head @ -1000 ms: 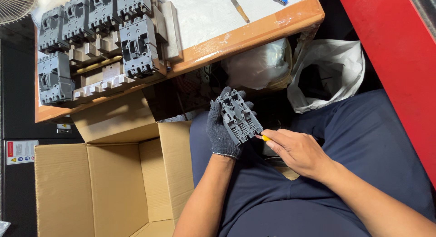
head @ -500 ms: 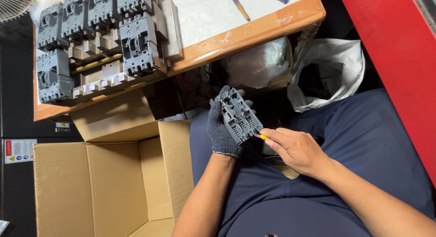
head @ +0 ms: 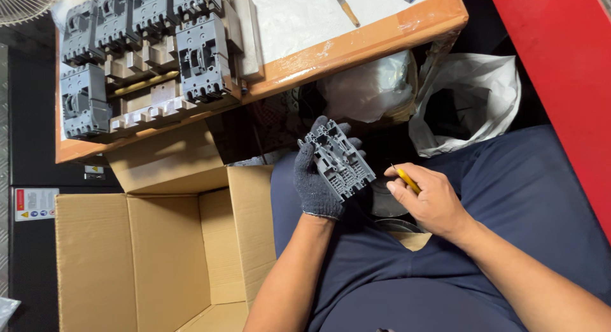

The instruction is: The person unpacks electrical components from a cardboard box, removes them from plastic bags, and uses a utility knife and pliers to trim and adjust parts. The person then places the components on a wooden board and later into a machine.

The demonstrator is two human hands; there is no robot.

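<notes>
While the scene reads from the left, first comes an open cardboard box (head: 133, 255) on the floor, flaps up, standing just below the bench (head: 356, 45); on the bench's left part sits a cluster of grey breaker housings (head: 146, 58), some close to the near edge, where a knock could tip one down into the box. Next, the gloved left hand (head: 318, 182) is closed round a grey moulded plastic part (head: 337, 160), held over the lap, tilted, ribbed face up; the grip is by the lower edge only, so a hard push from the tool might twist it loose. Right of it, the bare right hand (head: 429, 201) pinches a slim yellow-handled tool (head: 405, 178), tip near the part but apart from it; a slip could drive the tip toward the gloved fingers. Behind, near the knees, white plastic bags (head: 471, 103) hang open, where a dropped piece would be hard to find.
</notes>
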